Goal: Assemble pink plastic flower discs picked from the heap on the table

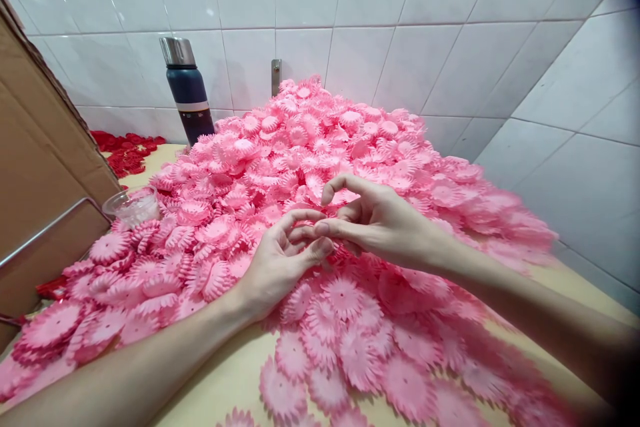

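at mid frame our left hand (277, 263) and right hand (383, 220) meet fingertip to fingertip, low over the pink flower heap (310, 140) so pieces stay within reach; whether the fingers clamp a flower we cannot tell.

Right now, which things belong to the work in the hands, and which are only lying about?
In the work: left hand, right hand, heap of pink flower pieces under them.
Lying about: dark flask, red flower pieces, cardboard box, clear cup.
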Motion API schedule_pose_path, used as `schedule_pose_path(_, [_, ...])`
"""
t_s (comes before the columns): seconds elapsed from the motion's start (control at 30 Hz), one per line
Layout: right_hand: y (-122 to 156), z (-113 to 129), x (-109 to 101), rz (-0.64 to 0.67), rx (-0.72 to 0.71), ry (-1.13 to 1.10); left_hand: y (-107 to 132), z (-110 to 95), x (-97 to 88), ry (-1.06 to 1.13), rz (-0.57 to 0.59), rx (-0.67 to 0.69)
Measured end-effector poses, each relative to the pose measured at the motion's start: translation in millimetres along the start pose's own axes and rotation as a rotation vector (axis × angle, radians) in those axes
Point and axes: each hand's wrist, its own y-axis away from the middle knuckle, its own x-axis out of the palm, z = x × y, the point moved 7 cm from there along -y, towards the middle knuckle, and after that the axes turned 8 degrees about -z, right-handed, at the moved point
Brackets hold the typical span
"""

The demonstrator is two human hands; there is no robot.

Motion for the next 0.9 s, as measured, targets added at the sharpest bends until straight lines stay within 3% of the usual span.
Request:
schedule_pose_path(0.23, [-2,-5,-2,-0.05,-0.05,0.013,0,-4,2.5,-0.026,0.014,0.052])
schedule_pose_path(0.3, [-1,2,-2,-0.085,-0.177,0.122,0,-4,-1.7,-0.021,-0.049,0.042])
schedule_pose_path(0.43, [12,26,8,-0.109,-0.595,0.431,2,0,-5.4,0.015,-0.127,-0.033])
schedule_pose_path(0.53, [21,36,19,-0.065,-0.745,0.57,5,2,-3.2,0.065,-0.127,-0.084])
schedule_pose_path(0.67, [30,47,27,-0.004,-0.796,0.608,3,3,-5.1,0.094,-0.142,-0.092])
schedule_pose_path(0.83, [41,58,33,0.108,-0.759,0.641,-1,1,-25.8,0.217,-0.38,-0.034])
schedule_pose_path(0.9, [38,61,24,0.001,-0.79,0.736,-2,-1,-16.5,0.155,-0.264,-0.021])
